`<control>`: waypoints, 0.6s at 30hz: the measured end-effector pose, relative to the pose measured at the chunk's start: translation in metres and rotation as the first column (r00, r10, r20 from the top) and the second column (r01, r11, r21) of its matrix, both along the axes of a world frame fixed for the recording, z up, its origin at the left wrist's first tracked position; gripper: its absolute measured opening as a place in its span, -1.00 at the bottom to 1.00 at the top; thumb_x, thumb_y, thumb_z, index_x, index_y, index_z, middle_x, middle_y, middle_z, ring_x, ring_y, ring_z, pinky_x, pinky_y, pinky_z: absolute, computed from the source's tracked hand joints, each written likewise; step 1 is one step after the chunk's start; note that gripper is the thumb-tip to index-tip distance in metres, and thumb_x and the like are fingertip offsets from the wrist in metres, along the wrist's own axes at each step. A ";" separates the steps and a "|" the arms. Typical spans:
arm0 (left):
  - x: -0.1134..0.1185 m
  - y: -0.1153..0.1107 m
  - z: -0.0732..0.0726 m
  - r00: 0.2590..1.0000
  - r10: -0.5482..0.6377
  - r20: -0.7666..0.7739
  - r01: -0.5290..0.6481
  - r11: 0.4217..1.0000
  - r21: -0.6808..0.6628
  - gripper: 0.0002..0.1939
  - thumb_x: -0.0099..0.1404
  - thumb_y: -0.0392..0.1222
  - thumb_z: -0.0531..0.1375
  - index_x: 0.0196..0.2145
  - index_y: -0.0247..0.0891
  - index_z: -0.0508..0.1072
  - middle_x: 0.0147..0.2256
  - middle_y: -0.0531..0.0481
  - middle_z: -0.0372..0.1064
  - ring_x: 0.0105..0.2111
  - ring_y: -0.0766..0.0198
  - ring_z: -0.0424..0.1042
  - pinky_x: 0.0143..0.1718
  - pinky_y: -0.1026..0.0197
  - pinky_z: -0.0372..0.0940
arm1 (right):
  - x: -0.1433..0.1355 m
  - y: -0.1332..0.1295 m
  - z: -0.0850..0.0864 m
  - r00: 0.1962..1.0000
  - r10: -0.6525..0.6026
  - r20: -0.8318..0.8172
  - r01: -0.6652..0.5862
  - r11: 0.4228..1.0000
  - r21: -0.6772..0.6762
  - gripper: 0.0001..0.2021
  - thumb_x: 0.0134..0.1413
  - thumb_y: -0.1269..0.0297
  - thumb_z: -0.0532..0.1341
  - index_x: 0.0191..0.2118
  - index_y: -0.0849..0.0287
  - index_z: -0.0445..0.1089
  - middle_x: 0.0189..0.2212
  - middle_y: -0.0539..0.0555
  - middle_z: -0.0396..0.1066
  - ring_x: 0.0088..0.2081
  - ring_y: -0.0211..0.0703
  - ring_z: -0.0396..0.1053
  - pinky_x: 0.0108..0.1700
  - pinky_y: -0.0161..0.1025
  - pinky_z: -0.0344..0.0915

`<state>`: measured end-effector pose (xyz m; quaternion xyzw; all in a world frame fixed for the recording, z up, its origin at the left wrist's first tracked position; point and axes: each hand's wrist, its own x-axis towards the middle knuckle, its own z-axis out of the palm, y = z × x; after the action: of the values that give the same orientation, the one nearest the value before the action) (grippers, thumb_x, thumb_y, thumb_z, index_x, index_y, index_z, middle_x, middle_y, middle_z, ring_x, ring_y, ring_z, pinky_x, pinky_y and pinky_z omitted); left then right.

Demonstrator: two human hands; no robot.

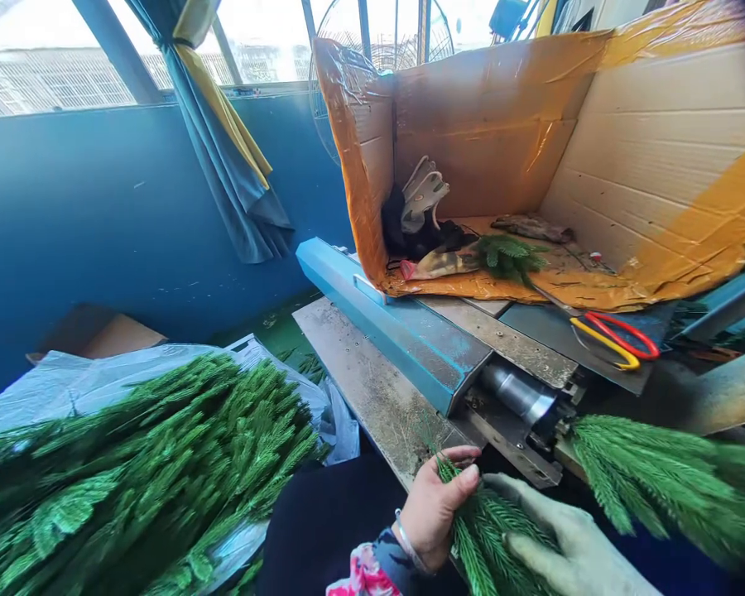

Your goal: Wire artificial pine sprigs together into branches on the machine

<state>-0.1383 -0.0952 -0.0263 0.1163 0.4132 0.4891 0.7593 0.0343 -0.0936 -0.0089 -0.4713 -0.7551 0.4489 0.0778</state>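
My left hand [438, 507] is bare, with a bracelet at the wrist, and grips a bunch of green artificial pine sprigs [481, 538] at the bottom centre. My right hand [564, 542] wears a pale glove and closes over the same bunch from the right. Both hands sit just below the metal roller [521, 393] at the end of a blue machine bar [397, 319]. Another green pine branch [664, 480] fans out to the right of the roller.
A big pile of green sprigs [136, 472] lies on plastic sheeting at the left. Red and yellow scissors [614, 339] rest on the machine top. A taped cardboard box [534, 149] behind holds gloves and a sprig. A fan [372, 41] stands by the window.
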 end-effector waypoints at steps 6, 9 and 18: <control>-0.012 -0.009 -0.003 0.995 0.060 0.084 -0.064 0.997 0.046 -0.39 -0.08 -0.37 0.33 -0.05 -0.19 0.28 -0.26 0.02 0.25 -0.40 0.35 0.34 -0.32 0.22 0.26 | -0.018 -0.009 -0.019 0.996 -0.091 0.024 0.089 0.993 0.075 -0.55 0.07 0.22 -0.02 0.11 0.13 0.13 0.07 0.04 0.20 0.08 -0.23 0.17 0.09 -0.30 0.17; -0.010 -0.012 -0.004 0.978 0.179 0.112 -0.182 0.983 0.024 -0.48 -0.02 -0.35 0.29 -0.07 -0.23 0.30 -0.26 0.00 0.25 -0.44 0.40 0.31 -0.35 0.25 0.25 | -0.027 -0.012 -0.019 0.999 -0.032 -0.026 0.032 0.999 0.009 -0.46 0.01 0.21 0.04 0.15 0.21 0.07 0.11 0.10 0.14 0.10 -0.20 0.13 0.10 -0.29 0.16; 0.001 -0.016 -0.003 0.968 0.251 -0.022 -0.251 0.968 -0.008 -0.49 0.09 -0.14 0.23 0.00 -0.25 0.23 -0.33 -0.01 0.34 -0.37 0.29 0.38 -0.22 0.19 0.24 | -0.037 -0.016 -0.025 0.988 -0.151 -0.041 0.154 0.987 0.056 -0.45 -0.07 0.30 0.04 0.12 0.27 0.12 0.07 0.11 0.20 0.07 -0.16 0.19 0.07 -0.24 0.21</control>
<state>-0.1374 -0.1115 -0.0295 0.0642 0.4349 0.5779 0.6876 -0.0024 -0.1099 -0.0341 -0.5169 -0.7282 0.4279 0.1397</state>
